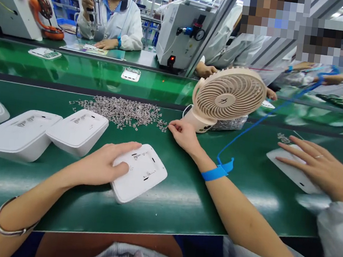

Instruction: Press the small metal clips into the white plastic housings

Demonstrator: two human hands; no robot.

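My left hand grips the left side of a white plastic housing, its thumb on the face and its fingers along the upper edge. The housing lies on the green table with small slots and metal pieces showing in its recess. My right hand, with a blue strap on the wrist, is at the right end of a pile of small metal parts. Its thumb and index fingertips are pinched together; anything between them is too small to make out.
Several white housings lie at the left. A beige fan stands behind my right hand, with a blue cord beside it. At right, another person's hand touches a housing. A green conveyor carries white pieces beyond.
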